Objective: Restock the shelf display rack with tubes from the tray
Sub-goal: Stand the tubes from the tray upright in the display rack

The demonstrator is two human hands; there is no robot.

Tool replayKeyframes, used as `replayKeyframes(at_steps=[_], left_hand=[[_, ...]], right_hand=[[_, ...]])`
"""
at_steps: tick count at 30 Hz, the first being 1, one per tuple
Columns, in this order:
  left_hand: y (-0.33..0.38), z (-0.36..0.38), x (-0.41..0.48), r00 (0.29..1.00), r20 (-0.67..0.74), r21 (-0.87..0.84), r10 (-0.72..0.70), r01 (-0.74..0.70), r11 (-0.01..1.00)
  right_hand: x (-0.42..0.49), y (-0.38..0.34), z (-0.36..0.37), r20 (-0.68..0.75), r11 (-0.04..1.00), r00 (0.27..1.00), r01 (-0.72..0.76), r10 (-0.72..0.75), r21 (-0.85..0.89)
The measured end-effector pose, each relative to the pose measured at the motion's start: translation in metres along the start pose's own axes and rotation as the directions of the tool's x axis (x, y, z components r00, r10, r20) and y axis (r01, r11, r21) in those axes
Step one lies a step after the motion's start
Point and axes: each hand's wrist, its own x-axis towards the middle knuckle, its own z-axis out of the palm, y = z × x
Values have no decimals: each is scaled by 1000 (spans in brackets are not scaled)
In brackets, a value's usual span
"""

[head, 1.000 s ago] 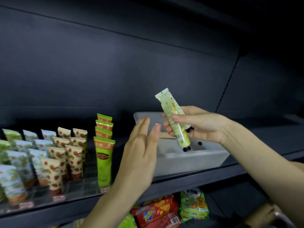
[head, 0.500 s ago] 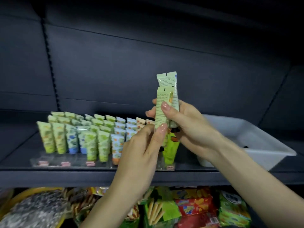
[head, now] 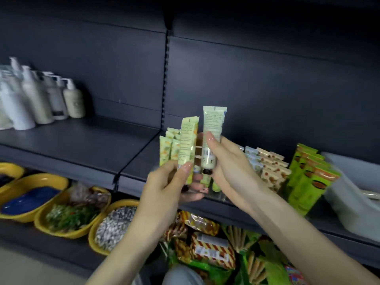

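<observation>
Pinching with the left hand (head: 164, 182) a pale green printed plastic tube (head: 188, 145), thumb and forefinger closed low on its body. Clasping with the right hand (head: 230, 167) a second pale green tube with a black cap (head: 212, 128), fingers curled round its lower half.

Held just in front of the dark metal shelf (head: 72, 145) at its front edge. Open air above both crimped tops, up to the dark back panel (head: 267, 89); bare shelf board left of the grip.

Standing near upright, long axes vertical, flat crimped ends up, black cap down on the right one. Left one leaning slightly rightward at the top, its cap hidden by fingers. Rising well above the fingers, side by side, narrowly apart.

Right behind the grip, matching pale green tubes (head: 167, 147) in a clear plastic display rack (head: 219, 196). Farther right of the grip, cream tubes with orange print (head: 271, 169), bright green tubes with orange tops (head: 306, 171), then a white plastic tray (head: 349, 202). Far left of the grip, white pump bottles (head: 37, 99). Below the grip, yellow bowls (head: 61, 229) and snack packets (head: 211, 249).
</observation>
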Motion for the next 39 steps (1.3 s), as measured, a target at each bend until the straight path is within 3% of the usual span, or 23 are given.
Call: replayKeyframes(at_steps=[5,10,14,17,23,29,31,34,39], left_hand=[[-4,-36,-1,996,-93,66,13,-7,998],[-11,-51,-2,986,-126,6,-111,112,994],[-16,-58,-1,962,-149,-7,-230,231,973],[-22,-64,4,968,-133,6,-212,214,977],[-27,-68,13,982,-81,-77,-170,164,983],[-41,-66,22,972,-86,-138,-217,204,969],[-46,-66,23,973,-78,-139,-215,203,969],[-53,-72,27,973,-94,-136,-211,197,971],[-58,-85,38,967,-138,-152,-214,193,969]], right_hand=[[18,20,9,-29,996,999,-36,33,-87],[27,28,14,0,980,982,-189,190,68],[30,35,17,-9,970,973,-228,229,79],[31,33,19,-1,970,979,-203,205,135],[36,22,22,-29,962,997,-75,70,-264],[50,11,19,-10,902,1000,17,-24,-431],[54,5,16,5,795,996,75,-91,-602],[63,-6,12,58,530,983,142,-172,-836],[82,-12,5,125,202,991,131,-44,-971]])
